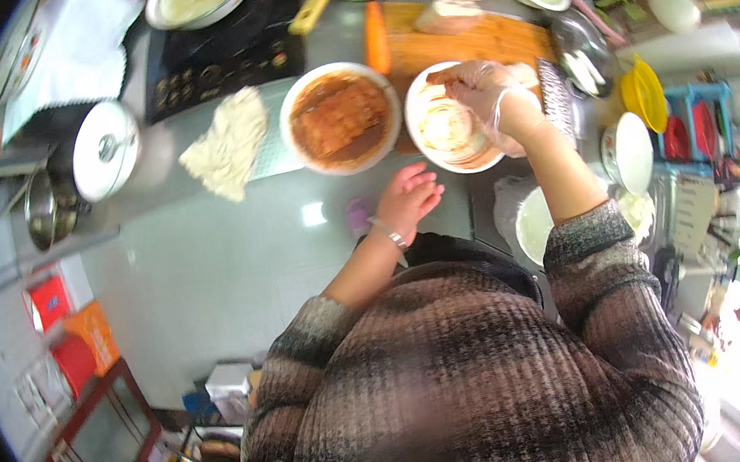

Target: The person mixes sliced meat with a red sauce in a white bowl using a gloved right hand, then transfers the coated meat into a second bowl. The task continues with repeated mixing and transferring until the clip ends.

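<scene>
My right hand [489,99], in a clear plastic glove, reaches over a white bowl [413,120] smeared inside with reddish sauce. Its fingers are curled at a reddish-brown piece of food [444,77] near the far rim; the fingertips are partly hidden, so the grip is unclear. Bare and empty, my left hand [411,197] hangs before the counter's front edge with its fingers apart, a bracelet at the wrist. Left of the smeared bowl stands a second white bowl [288,126] with orange-red coated slices [341,119] in sauce. A crumpled pale cloth [229,144] lies farther left.
Behind the bowls are a wooden cutting board [499,39] with a pale block, an orange handle [376,37] and a black cooktop [214,62]. A glass lid [107,150] stands at left. Several bowls and a yellow basket [643,95] crowd the right side.
</scene>
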Demonstrator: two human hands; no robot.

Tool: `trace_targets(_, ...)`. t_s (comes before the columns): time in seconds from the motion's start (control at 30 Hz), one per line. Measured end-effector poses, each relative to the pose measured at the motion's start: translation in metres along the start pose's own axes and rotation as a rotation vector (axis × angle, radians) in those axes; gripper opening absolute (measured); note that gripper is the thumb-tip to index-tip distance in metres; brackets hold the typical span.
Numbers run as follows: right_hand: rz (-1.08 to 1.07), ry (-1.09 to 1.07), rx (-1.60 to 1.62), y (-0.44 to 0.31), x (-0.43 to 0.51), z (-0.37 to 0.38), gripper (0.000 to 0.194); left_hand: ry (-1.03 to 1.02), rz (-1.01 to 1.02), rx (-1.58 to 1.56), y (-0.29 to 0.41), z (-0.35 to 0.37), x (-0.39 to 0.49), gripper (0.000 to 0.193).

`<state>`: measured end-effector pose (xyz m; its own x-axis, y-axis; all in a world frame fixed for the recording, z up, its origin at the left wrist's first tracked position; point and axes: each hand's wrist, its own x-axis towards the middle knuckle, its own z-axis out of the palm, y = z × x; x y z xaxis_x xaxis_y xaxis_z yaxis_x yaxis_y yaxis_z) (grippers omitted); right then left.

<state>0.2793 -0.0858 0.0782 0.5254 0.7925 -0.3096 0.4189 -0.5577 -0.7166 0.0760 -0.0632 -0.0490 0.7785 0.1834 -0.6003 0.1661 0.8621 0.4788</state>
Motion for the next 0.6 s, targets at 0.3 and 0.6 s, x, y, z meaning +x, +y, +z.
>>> trace_targets(0.3,0.169,0.062,0.670,0.072,-0.056,-0.048,0.025,0.045,0.024,-0.064,0.003,0.012,0.010,0.037)
trace_targets(0.6,-0.145,-0.035,-0.836,0.165,0.017,-0.104,0.037,0.123,0.027,-0.083,0.009,0.021,0.012,0.029)
